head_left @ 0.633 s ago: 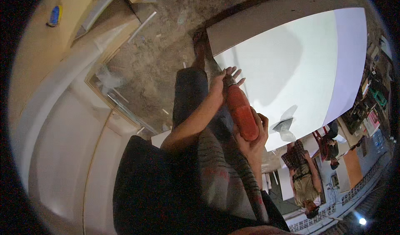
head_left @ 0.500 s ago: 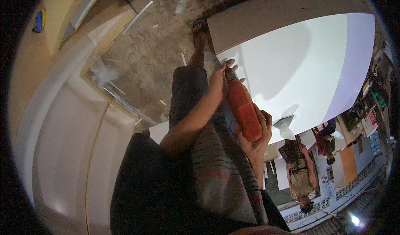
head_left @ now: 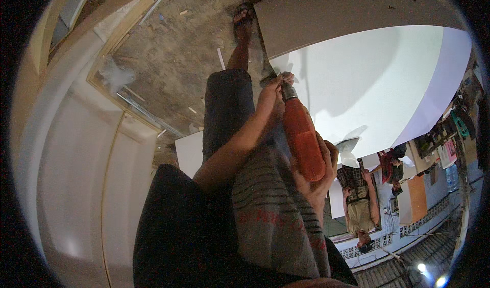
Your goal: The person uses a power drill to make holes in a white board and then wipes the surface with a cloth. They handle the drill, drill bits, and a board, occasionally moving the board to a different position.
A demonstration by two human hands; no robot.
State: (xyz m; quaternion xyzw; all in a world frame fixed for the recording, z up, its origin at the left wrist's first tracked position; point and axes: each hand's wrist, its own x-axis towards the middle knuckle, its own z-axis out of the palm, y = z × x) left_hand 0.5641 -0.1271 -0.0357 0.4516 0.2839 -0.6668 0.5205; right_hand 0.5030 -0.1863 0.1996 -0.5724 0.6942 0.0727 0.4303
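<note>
A red power drill (head_left: 302, 137) with a metal-coloured front collar (head_left: 289, 91) points away from me, over the near left edge of a large white panel (head_left: 352, 94). My right hand (head_left: 329, 158) is wrapped round the drill's rear and underside. In front of the collar, my left hand (head_left: 275, 88) has its fingers drawn together at the drill's tip. What those fingers hold, if anything, is too small to make out. The drill's bit and the spot under it are hidden by the fingers.
A clear plastic bag (head_left: 349, 153) lies at the panel's near edge. To the left stands a pale open cabinet frame (head_left: 109, 150). Scraps and a wad of plastic (head_left: 117, 74) litter the concrete floor (head_left: 173, 58). Two people, one in checked clothing (head_left: 360, 201), are beyond the panel.
My left fingers, spread at the tip before, are now drawn together there. The drill has shifted slightly right and down in view, and the view itself has moved a little.
</note>
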